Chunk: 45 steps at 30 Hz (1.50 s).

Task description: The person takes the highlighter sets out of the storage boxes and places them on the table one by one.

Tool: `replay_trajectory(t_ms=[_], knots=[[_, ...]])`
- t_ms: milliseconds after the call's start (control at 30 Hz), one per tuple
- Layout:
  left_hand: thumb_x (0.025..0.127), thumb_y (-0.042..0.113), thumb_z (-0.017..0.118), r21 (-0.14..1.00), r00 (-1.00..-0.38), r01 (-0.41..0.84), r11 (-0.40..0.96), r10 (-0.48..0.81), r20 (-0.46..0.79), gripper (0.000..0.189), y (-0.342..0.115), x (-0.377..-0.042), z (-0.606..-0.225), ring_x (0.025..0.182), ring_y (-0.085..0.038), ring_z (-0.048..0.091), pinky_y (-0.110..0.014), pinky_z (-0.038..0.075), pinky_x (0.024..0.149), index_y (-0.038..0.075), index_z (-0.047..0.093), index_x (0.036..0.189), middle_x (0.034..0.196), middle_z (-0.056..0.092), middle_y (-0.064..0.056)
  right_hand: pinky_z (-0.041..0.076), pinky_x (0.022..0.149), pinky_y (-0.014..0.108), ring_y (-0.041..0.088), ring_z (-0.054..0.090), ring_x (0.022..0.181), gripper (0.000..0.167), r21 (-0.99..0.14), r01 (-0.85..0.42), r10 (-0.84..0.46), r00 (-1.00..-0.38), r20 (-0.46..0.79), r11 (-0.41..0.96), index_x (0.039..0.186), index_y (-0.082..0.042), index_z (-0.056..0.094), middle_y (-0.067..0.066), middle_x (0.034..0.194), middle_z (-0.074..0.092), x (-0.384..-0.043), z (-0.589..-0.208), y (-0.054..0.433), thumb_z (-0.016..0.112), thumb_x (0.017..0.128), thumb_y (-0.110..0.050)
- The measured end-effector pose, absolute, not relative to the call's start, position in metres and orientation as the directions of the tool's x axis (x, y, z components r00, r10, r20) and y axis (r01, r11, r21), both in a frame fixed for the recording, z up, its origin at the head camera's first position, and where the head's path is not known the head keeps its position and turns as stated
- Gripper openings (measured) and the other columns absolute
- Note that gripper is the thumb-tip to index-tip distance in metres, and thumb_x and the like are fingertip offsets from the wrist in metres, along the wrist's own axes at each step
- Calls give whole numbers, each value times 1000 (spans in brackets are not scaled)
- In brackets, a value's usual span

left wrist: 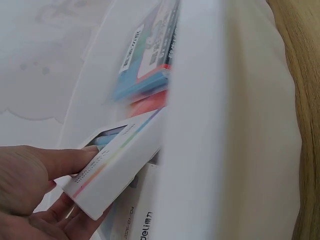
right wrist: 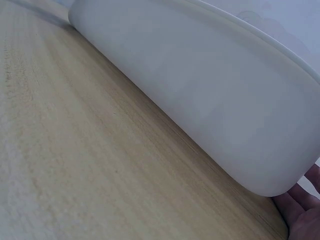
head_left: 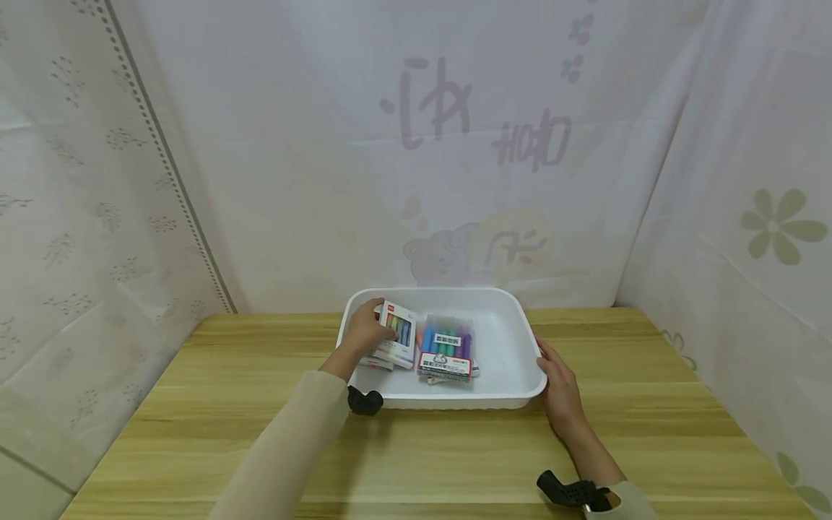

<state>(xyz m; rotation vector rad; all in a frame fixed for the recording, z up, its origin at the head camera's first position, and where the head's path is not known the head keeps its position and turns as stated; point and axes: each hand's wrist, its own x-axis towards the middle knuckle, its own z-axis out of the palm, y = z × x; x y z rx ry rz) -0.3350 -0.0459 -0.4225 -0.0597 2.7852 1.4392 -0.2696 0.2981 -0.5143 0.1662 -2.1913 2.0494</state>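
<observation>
My left hand [head_left: 365, 334] pinches a white window box of coloured pens [head_left: 398, 334] between thumb and fingers, inside the white plastic tray [head_left: 503, 339]. In the left wrist view that box [left wrist: 117, 162] is tilted, with the thumb on its window side and fingers beneath. Under it lies another white box [left wrist: 145, 205] with "deli" print. Beside it in the tray rests a clear pack of coloured markers [head_left: 448, 347], on top of other packs it partly covers. At the tray's right end my right hand [head_left: 560, 386] touches the outer wall, its fingers extended along it.
The tray stands on a wood-grain table [head_left: 455, 462] near its back edge. Printed white curtains [head_left: 312, 180] hang behind and at both sides. Black wrist mounts [head_left: 572, 491] sit on both wrists.
</observation>
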Motion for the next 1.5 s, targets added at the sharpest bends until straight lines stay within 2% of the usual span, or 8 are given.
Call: replay_trajectory(t_ms=[167,500,733,900,1133,1500], knots=[[85,3,77,835,-999,-47,548,-10,-50,80,-50,-336,-424,110,-33,67,-39,60,89,7,39,155,139,59,-24,46,95,6,-9,49,123,54,-981,-178,11,-984,179,71,160,-8,27,23,164,28,-269,-514,299,26,112,-32],[84,0,77,866,-999,-35,499,12,-48,79,-55,-334,-419,108,-34,67,-37,61,85,5,40,154,136,58,-28,46,95,5,-10,50,122,53,-980,-186,12,-982,187,72,160,-9,28,23,164,28,-270,-517,299,26,112,-32],[84,-2,76,884,-999,-27,467,24,-43,78,-61,-331,-415,98,-28,66,-32,60,77,6,41,154,133,57,-28,46,95,5,-11,50,123,53,-980,-189,9,-982,190,69,160,-9,27,23,164,28,-270,-517,298,26,112,-32],[85,-3,75,888,-998,-21,459,37,-43,76,-69,-328,-410,98,-29,66,-31,59,75,7,43,153,133,57,-27,46,95,6,-11,49,123,54,-980,-187,8,-982,188,74,160,-9,27,23,164,28,-270,-516,298,27,112,-33],[87,-2,73,894,-998,-42,445,16,-54,75,-83,-323,-406,100,-30,64,-31,59,76,7,40,154,136,53,-28,45,96,5,-11,49,123,54,-981,-183,9,-983,185,70,161,-9,26,23,164,27,-269,-516,299,26,112,-33],[91,2,71,904,-998,-55,424,-24,-50,74,-103,-319,-407,108,-34,65,-34,60,84,9,37,156,145,48,-28,46,96,6,-9,50,124,54,-981,-186,1,-982,186,54,161,-8,26,25,162,28,-270,-516,299,26,112,-32]])
